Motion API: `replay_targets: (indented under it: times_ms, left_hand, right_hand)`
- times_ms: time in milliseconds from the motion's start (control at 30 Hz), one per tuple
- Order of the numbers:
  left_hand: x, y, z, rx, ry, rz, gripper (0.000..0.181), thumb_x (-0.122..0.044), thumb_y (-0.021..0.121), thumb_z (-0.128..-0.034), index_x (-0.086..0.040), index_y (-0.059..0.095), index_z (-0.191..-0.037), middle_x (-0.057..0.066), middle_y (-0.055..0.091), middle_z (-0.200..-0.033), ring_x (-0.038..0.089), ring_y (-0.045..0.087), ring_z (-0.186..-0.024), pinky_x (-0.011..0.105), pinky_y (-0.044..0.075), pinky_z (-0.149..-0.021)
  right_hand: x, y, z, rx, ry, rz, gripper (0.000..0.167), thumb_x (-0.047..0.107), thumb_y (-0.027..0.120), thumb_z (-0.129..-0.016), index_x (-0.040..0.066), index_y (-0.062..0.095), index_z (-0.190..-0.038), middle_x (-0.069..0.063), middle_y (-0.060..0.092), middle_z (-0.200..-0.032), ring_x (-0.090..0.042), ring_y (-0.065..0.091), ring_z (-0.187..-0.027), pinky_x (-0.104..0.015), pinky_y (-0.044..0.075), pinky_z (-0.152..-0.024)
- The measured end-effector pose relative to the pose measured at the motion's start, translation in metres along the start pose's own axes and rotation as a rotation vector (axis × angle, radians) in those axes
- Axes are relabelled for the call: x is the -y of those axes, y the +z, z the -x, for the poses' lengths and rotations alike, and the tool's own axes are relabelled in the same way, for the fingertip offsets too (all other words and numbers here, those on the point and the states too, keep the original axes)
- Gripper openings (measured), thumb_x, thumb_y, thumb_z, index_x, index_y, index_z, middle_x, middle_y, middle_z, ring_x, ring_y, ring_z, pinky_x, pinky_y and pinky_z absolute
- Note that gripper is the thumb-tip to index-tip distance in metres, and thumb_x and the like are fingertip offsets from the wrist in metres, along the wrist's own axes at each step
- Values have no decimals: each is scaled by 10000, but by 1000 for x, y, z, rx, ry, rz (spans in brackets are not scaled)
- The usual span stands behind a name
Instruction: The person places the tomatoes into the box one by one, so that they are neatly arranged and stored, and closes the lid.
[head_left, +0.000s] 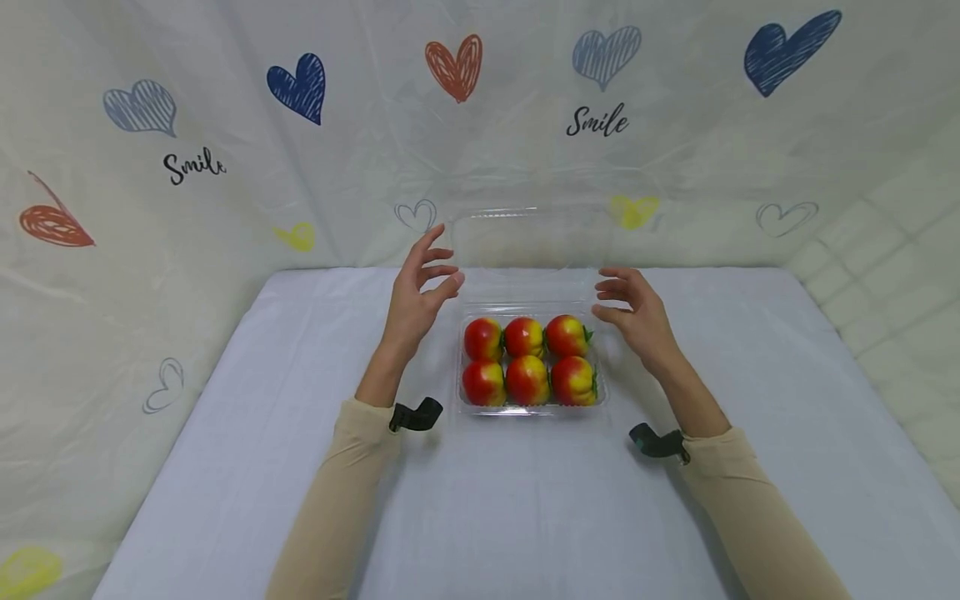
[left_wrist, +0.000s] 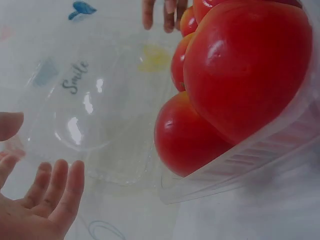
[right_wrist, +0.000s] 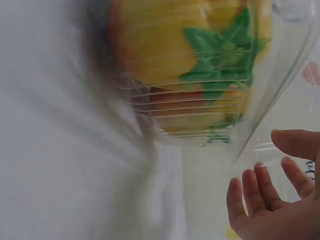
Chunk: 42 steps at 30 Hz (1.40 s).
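A clear plastic clamshell box (head_left: pixel 531 410) sits on the table with several red-and-yellow tomato-like fruits (head_left: pixel 527 381) in two rows. Its transparent lid (head_left: pixel 525 237) stands raised at the back. Green star-shaped leaves (right_wrist: pixel 222 47) show through the box wall in the right wrist view. My left hand (head_left: pixel 420 296) is at the lid's left edge, fingers spread and thumb toward the lid; whether it touches the plastic I cannot tell. On the opposite side, my right hand (head_left: pixel 636 317) hovers by the box's back right corner, fingers loosely bent, holding nothing visible.
A white cloth (head_left: pixel 525 508) covers the table. Behind it hangs a pale sheet (head_left: pixel 360 150) printed with hearts and "Smile". Each wrist wears a black camera, the left camera (head_left: pixel 417 414) and the right camera (head_left: pixel 656 442) both in front of the box.
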<state>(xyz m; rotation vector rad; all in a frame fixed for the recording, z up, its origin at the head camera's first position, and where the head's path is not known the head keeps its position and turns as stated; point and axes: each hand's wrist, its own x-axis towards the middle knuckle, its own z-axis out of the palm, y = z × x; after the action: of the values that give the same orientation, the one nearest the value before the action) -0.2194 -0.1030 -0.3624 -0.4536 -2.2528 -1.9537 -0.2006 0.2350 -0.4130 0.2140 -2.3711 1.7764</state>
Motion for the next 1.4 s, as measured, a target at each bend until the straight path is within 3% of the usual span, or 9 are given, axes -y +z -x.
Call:
replay_targets:
  times_ms: [233, 400, 633, 900, 1133, 1267, 1400]
  left_hand:
    - [0, 1, 1, -4, 0, -10, 669, -186, 678, -1001, -346, 403, -1590, 110, 569, -1383, 274, 646, -1193, 300, 619, -924]
    - [-2, 1, 1, -1, 26, -21, 662, -181, 678, -1001, -311, 408, -1591, 109, 575, -1393, 276, 647, -1192, 298, 624, -908]
    - [-10, -1, 1, -7, 51, -20, 647, -164, 683, -999, -313, 431, -1577, 116, 574, -1422, 264, 643, -1211, 245, 616, -883]
    - [-14, -2, 1, -9, 41, -14, 673, -152, 696, -988, -304, 423, -1584, 113, 572, -1398, 275, 642, -1213, 256, 610, -906]
    - [-10, 0, 2, -32, 79, -2, 618, -139, 708, -979, -209, 454, -1538, 126, 582, -1392, 313, 642, -1241, 319, 615, -947]
    - [-6, 2, 4, -44, 91, 8, 569, -130, 712, -976, -164, 473, -1492, 139, 588, -1383, 367, 640, -1256, 273, 606, -945]
    - [-2, 4, 8, -52, 87, 26, 527, -124, 709, -976, -148, 491, -1456, 125, 596, -1371, 335, 656, -1250, 236, 599, -935]
  right_hand:
    - [22, -2, -1, -33, -62, -8, 591, 15, 670, -968, 144, 498, -1519, 133, 607, -1244, -105, 581, -1180, -72, 511, -918]
    - [39, -3, -3, -57, -128, -158, 557, -25, 655, -958, 154, 544, -1473, 98, 628, -1236, -111, 581, -1182, -95, 538, -927]
    - [54, -4, -7, -75, -228, -344, 532, -78, 647, -945, 76, 559, -1447, -90, 610, -1258, -185, 590, -1175, -154, 560, -965]
    - [58, -4, -6, -127, -221, -381, 433, -31, 639, -963, 32, 595, -1390, -123, 642, -1180, -223, 619, -1115, -172, 580, -923]
    - [59, -1, -4, -161, -217, -400, 305, 56, 661, -977, 17, 607, -1274, -108, 647, -1096, -231, 630, -1022, -213, 600, -925]
    - [57, 0, -2, -150, -236, -385, 260, 66, 665, -976, 20, 604, -1224, -55, 645, -1085, -208, 625, -1028, -210, 589, -952]
    - [54, -1, 0, -134, -258, -414, 248, 60, 660, -976, -20, 588, -1200, -73, 632, -1082, -205, 618, -1017, -228, 590, -967]
